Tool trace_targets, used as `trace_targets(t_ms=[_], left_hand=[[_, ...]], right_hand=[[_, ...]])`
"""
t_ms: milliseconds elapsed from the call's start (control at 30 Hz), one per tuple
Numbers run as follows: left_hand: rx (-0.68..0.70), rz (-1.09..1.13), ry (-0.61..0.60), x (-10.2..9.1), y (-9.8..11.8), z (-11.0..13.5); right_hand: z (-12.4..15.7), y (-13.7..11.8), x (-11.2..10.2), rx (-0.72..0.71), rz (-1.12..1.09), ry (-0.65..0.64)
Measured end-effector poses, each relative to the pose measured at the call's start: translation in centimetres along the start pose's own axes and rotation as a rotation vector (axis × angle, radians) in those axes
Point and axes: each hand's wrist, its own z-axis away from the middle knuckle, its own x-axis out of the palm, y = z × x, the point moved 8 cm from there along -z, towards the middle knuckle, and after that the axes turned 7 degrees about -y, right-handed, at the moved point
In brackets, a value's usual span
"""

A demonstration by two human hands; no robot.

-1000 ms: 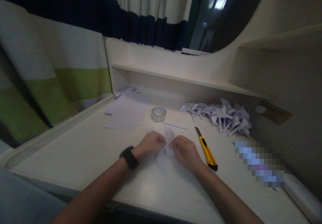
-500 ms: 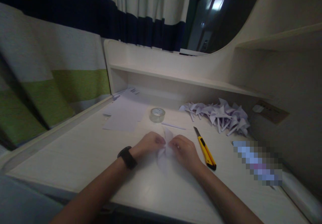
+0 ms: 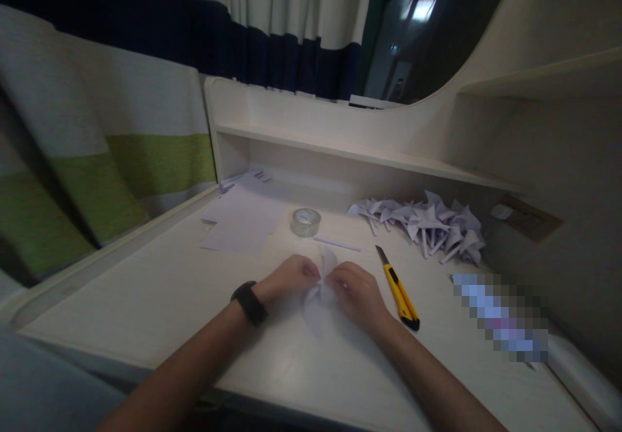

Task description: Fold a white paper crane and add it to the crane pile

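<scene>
Head view: hardly anything changes over the last second, apart from a small shift of the camera. The left hand and the right hand stay almost where they were, fingertips brought together on a folded white paper between them, just above or on the counter; which, I cannot tell. One curved flap rises beyond the fingers and another spreads toward the near side, both blurred, so the exact folds are unclear. This steadiness suggests the work is at a holding or pressing stage, not a repositioning one. A roll of clear tape and a thin white stick lie just beyond the hands, a yellow cutter rests beside the right hand, and a pile of paper pinwheels sits farther back, all seemingly unmoved.
</scene>
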Motion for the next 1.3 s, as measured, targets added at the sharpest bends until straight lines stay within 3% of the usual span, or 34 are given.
trace_targets(t_ms=[667, 767, 967, 1200, 1300], left_hand=[[0.037, 0.0, 0.162, -1.3, 1.9, 0.9], [0.03, 0.074, 0.196, -1.7, 1.8, 1.0], [0.059, 0.258, 0.307, -2.6, 2.3, 1.5], [0.131, 0.108, 0.371, -2.7, 3.9, 2.1], [0.133, 0.052, 0.424, -2.9, 4.2, 2.5]], right_hand=[[-0.2, -0.2, -1.0, 0.076, 0.013, 0.072], [-0.1, 0.2, -1.3, 0.153, -0.025, 0.097], [0.4, 2.2, -2.6, 0.496, -0.058, 0.133], [0.3, 2.8, -2.8, 0.505, -0.253, 0.173], [0.2, 2.6, -3.3, 0.487, -0.221, 0.194]])
